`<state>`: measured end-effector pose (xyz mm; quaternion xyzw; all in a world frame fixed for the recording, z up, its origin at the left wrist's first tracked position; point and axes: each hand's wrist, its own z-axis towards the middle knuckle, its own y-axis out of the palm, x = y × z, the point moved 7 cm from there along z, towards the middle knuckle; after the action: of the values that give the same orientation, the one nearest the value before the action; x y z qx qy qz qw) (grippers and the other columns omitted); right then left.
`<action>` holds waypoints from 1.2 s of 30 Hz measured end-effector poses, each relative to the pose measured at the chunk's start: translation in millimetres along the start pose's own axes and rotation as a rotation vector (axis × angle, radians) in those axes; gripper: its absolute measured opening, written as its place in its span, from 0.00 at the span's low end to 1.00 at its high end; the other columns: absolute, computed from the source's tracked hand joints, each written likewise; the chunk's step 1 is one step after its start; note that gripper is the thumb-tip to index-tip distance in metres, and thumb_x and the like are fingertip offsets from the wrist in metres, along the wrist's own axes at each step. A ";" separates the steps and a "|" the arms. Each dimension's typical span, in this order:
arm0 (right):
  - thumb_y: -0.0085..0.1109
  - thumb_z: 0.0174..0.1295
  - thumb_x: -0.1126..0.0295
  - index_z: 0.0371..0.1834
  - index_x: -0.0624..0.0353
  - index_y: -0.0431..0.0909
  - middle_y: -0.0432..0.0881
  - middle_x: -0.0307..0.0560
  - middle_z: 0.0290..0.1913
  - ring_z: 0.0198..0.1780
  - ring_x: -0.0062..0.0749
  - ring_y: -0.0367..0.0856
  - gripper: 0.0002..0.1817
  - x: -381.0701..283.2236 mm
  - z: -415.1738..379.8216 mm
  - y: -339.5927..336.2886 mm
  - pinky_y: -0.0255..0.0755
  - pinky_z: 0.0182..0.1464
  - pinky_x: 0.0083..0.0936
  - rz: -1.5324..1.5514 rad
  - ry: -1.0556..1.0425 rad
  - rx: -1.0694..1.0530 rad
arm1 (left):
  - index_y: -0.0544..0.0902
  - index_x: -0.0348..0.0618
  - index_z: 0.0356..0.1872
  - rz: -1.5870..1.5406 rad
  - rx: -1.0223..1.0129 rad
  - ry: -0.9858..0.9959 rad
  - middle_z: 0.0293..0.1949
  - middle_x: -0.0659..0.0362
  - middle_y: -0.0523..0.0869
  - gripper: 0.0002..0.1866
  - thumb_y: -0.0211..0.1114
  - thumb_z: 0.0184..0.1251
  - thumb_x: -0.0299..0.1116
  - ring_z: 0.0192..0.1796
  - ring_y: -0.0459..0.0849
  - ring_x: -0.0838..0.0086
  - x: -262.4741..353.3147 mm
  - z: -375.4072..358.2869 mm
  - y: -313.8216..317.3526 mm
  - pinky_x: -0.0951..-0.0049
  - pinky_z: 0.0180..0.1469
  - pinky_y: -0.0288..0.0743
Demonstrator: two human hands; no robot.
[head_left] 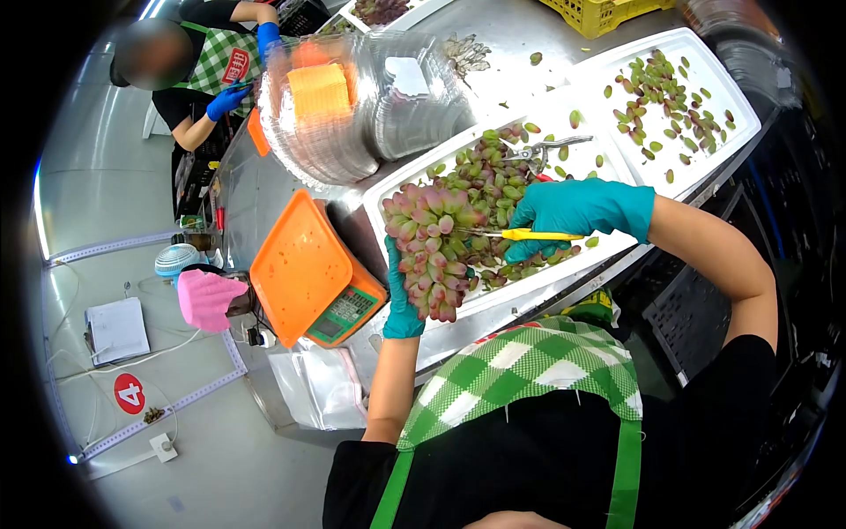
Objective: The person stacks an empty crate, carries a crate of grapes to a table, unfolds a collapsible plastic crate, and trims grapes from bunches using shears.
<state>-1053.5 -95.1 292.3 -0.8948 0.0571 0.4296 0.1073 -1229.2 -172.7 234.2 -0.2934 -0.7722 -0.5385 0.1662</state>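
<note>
A bunch of pink-and-green, elongated grapes [432, 231] rests against my left hand [403, 300], which supports it from below and the left side; most of the fingers are hidden behind the fruit. My right hand [577, 212], in a teal glove like the left, is closed around yellow-handled scissors [539, 234]. Their narrow blades point left and reach the right side of the bunch. Under both hands is a white foam tray [522, 291] with more grapes [493, 176]. Silver pruning shears [548, 147] lie on the grapes, just beyond my right hand.
A second foam tray [742, 132] at right holds loose grapes. Stacked clear plastic containers [414, 110] stand beyond. An orange scale [300, 260] and plastic bags [317, 388] are on the left. A yellow crate [608, 13] sits at the back; a co-worker's blue-gloved hand [227, 100] shows upper left.
</note>
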 end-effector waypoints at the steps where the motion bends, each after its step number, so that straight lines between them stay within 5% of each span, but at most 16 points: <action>1: 0.64 0.46 0.53 0.32 0.61 0.78 0.75 0.38 0.19 0.18 0.17 0.70 0.21 -7.0 -10.8 -0.2 0.63 0.18 0.15 -0.051 0.068 -0.039 | 0.62 0.47 0.57 -0.014 0.017 0.001 0.54 0.55 0.69 0.28 0.43 0.62 0.55 0.54 0.70 0.62 -2.6 2.2 -5.8 0.59 0.55 0.67; 3: 0.63 0.47 0.53 0.32 0.61 0.78 0.75 0.37 0.19 0.18 0.17 0.69 0.20 2.7 -11.0 2.9 0.63 0.18 0.14 0.046 0.028 -0.020 | 0.66 0.46 0.52 -0.106 0.046 0.016 0.48 0.54 0.73 0.26 0.43 0.62 0.55 0.47 0.74 0.60 -5.7 5.6 -10.3 0.56 0.48 0.72; 9: 0.58 0.54 0.57 0.39 0.58 0.75 0.74 0.36 0.26 0.27 0.15 0.71 0.17 0.8 -15.3 17.4 0.67 0.28 0.14 0.176 -0.125 0.104 | 0.66 0.46 0.52 -0.146 0.043 0.014 0.47 0.54 0.73 0.26 0.43 0.61 0.55 0.46 0.74 0.60 -11.4 8.0 -12.7 0.56 0.48 0.72; 13: 0.53 0.57 0.55 0.41 0.59 0.74 0.71 0.34 0.23 0.25 0.15 0.69 0.18 3.9 -5.0 34.2 0.66 0.28 0.14 0.497 -0.087 -0.040 | 0.66 0.46 0.52 -0.131 0.023 0.040 0.47 0.54 0.73 0.26 0.43 0.61 0.55 0.46 0.74 0.60 -11.9 9.5 -7.5 0.56 0.47 0.72; 25: 0.51 0.57 0.53 0.48 0.58 0.73 0.71 0.32 0.21 0.21 0.12 0.67 0.22 -1.0 -7.7 42.6 0.60 0.20 0.10 0.571 -0.108 -0.112 | 0.66 0.46 0.52 -0.088 -0.052 0.095 0.47 0.54 0.73 0.26 0.43 0.61 0.55 0.45 0.74 0.60 -12.1 12.9 9.7 0.56 0.47 0.72; 36: 0.52 0.58 0.55 0.43 0.61 0.75 0.72 0.34 0.21 0.22 0.15 0.68 0.20 14.6 -28.8 37.9 0.63 0.24 0.13 0.498 -0.225 -0.026 | 0.66 0.46 0.52 -0.080 -0.074 0.059 0.47 0.54 0.73 0.26 0.43 0.61 0.55 0.45 0.74 0.61 -7.9 3.5 0.0 0.57 0.46 0.72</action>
<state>-1029.9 -138.9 293.0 -0.8010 0.2577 0.5403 -0.0077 -1223.0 -171.6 228.4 -0.2525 -0.7576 -0.5812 0.1564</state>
